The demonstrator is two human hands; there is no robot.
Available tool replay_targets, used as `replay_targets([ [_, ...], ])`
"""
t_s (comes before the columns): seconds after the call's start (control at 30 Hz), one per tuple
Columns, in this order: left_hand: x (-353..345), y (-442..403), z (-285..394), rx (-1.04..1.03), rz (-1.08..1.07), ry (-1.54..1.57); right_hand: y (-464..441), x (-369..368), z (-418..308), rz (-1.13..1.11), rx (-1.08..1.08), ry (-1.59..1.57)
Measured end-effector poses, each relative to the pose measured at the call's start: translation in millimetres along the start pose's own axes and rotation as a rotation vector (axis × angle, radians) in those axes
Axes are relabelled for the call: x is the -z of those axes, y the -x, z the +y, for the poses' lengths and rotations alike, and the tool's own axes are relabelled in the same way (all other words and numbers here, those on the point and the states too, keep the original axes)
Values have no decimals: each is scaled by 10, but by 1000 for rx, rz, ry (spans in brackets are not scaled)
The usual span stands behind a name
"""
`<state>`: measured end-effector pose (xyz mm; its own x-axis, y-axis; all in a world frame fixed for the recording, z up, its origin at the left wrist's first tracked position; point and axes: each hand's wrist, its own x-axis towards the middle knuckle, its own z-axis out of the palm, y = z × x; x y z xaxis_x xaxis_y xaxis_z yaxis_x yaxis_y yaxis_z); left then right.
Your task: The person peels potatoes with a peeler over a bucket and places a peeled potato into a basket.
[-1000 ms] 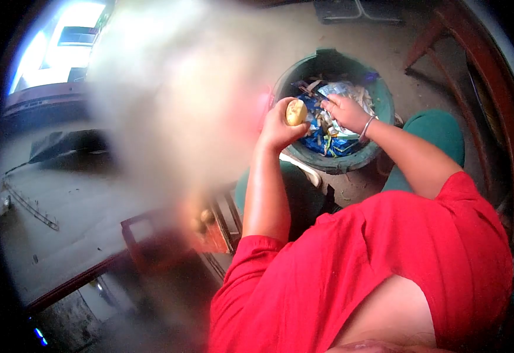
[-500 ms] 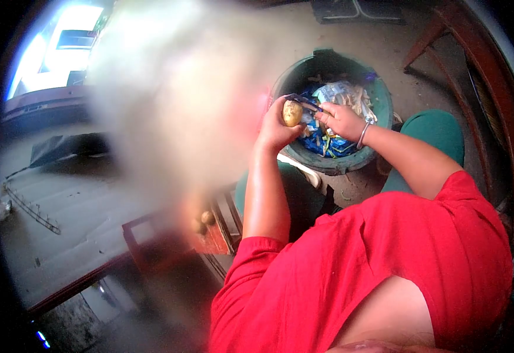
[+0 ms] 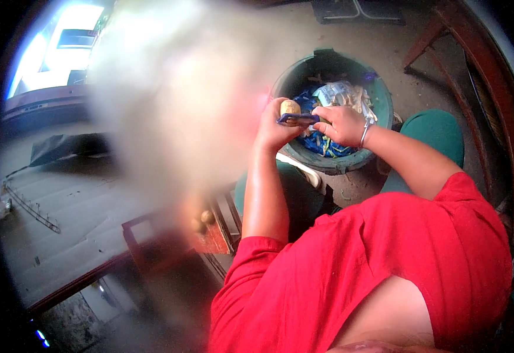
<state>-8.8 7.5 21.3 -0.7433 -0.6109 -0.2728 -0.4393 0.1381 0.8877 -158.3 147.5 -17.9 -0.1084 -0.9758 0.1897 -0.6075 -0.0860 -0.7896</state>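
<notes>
Potato (image 3: pixel 290 107) sits clasped in the left hand (image 3: pixel 274 132) over a green bin's (image 3: pixel 384 101) left side, while the right hand (image 3: pixel 346 126) pinches a blue peeler (image 3: pixel 297 119) at its near side; likely light, firm and slick, it is best cupped around its sides, clear of the peeler.

one head-worn camera looks forward and down, over the near red shirt (image 3: pixel 351 259) toward the farther bin (image 3: pixel 334 167).
</notes>
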Motion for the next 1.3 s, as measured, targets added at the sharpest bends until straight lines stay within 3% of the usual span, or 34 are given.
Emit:
replay_targets([
  [0.07, -10, -11, -41, -60, 22, -136, -31, -36, 105, 46, -153, -15],
  [0.1, -17, -6, -33, -120, 44, -271, -48, 37, 94, 38, -121, 44],
  [0.5, -6, 32, 86, -80, 1, -223, -32, -76, 175, 82, -143, -39],
  [0.67, -12, 47, 65, -139, 56, -303, -62, -105, 514, -19, -492, -92],
  [0.87, -12, 43, -46, -145, 94, -212, -28, -83, 271, 67, -286, -257],
  [0.9, -18, 37, -48, -139, 112, -218, -36, -123, 256, 114, -172, -232],
  [1.3, -10, -69, -231, -160, 32, -84, -16, -95, 169, 67, -100, -92],
])
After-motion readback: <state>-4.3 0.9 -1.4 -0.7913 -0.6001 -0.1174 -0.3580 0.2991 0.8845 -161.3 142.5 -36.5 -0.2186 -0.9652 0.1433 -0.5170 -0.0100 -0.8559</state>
